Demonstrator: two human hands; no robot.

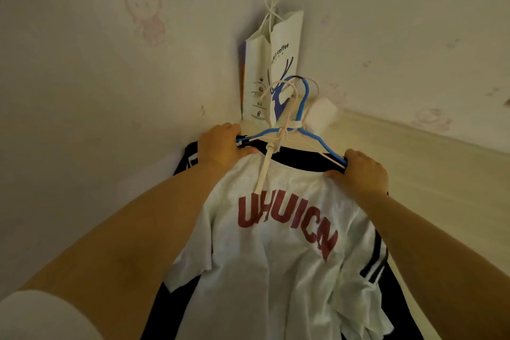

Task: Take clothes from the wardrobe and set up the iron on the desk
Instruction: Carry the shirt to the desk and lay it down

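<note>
- Hands first: the left hand is closed around the left end of the blue hanger, fingers wrapped over the bar and thumb beneath, against the shirt's shoulder.
- The right hand grips the right end the same way, fingers curled tight over the bar tip and the cloth under it.
- A white shirt with red letters hangs from the hangers between the two arms, draping down toward the camera; a dark garment with white stripes lies behind it.
- A pale second hanger sits with the blue one, hooks bunched together; a white rod runs down across the collar.
- The hooks point up and away from the person, toward the corner where a paper bag stands against the wall.
- The hanger's long axis runs left to right, tilted so the right end is lower, each hand holding one end; neither is clearly nearer the hooks.
- What the hooks catch on cannot be told.
- Judgement: the clothes are in hand; the next move likely means lifting both ends together so the hooks clear.
- No iron or desk is in view, so that part is not yet begun.
</note>
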